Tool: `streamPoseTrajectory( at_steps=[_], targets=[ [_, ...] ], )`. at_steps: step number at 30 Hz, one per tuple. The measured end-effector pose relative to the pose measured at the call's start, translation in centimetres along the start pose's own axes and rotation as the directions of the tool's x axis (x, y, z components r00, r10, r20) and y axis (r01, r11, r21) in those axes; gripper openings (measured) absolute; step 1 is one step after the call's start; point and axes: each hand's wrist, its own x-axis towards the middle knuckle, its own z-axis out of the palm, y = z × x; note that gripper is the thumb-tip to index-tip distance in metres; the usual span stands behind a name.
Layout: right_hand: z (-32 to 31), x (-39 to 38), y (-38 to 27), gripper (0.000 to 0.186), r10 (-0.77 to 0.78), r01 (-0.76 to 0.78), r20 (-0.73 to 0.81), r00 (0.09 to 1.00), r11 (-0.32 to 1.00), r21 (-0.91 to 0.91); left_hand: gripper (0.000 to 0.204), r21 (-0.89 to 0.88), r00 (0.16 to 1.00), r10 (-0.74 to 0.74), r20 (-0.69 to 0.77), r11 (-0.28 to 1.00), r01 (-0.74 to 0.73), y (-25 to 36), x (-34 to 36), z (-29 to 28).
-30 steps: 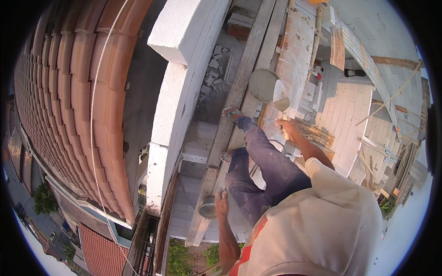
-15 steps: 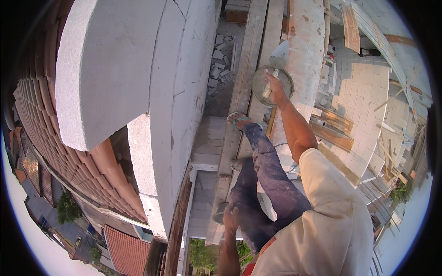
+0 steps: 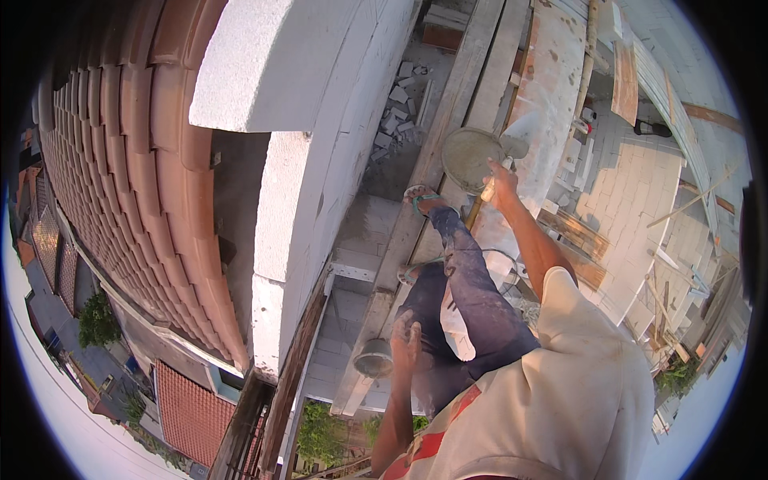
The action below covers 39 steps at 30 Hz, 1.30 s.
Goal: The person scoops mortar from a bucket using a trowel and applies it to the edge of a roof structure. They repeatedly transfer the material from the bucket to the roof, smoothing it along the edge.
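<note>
My right hand (image 3: 500,182) is closed on the pale handle of a trowel (image 3: 522,134), whose metal blade reaches past the right side of a round bucket of grey mortar (image 3: 466,160). My left hand (image 3: 407,334) rests by my left thigh, fingers loosely bent and apparently holding nothing, above and right of a small bucket (image 3: 373,358). Both my feet, in sandals (image 3: 422,198), stand on weathered planks (image 3: 380,300) alongside a white block wall (image 3: 300,192).
Clay roof tiles (image 3: 136,208) curve along the left, with a drop beside the wall. Broken white blocks (image 3: 398,108) lie in a recess ahead. Loose boards (image 3: 572,232) and a lower paved level (image 3: 624,192) are at the right. A dark timber (image 3: 298,336) runs along the near wall.
My right hand and trowel moved onto the mortar bucket, then slightly down and right. My left hand rose toward my thigh. The view swung and partly back, shifting the wall.
</note>
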Motion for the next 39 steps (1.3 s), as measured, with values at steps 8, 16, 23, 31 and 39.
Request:
streamPoseTrajectory(
  at_steps=[8,16,23,31,39],
  targets=[
    [-4.8,-24.5,-5.2,0.03,0.144,-0.017,0.406,0.902,0.954,-0.301,0.048,-0.384,0.963,0.245,-0.114,0.883,-0.27,11.0,1.7,4.7],
    [-8.7,-45.1,-9.2,0.014,0.291,0.199,0.72,0.63,0.835,-0.513,0.066,-0.671,0.974,0.149,-0.171,0.706,-0.226,13.5,-10.2,1.7],
    [-7.1,-53.2,-12.6,0.024,0.512,0.578,0.776,0.367,0.528,-0.622,0.068,-0.769,0.886,0.111,-0.45,0.456,-0.447,12.7,-18.9,-3.9],
    [0.6,-55.9,-18.1,0.044,0.506,0.965,0.86,-0.066,-0.186,0.184,0.05,-0.777,0.775,-0.281,-0.566,0.495,-0.389,11.0,-25.1,-6.2],
    [3.9,-60.6,-13.3,0.036,0.875,0.444,0.407,-0.262,-0.265,0.856,0.058,-0.798,0.547,-0.582,-0.601,0.401,-0.451,10.7,-26.3,-2.9]
  ],
)
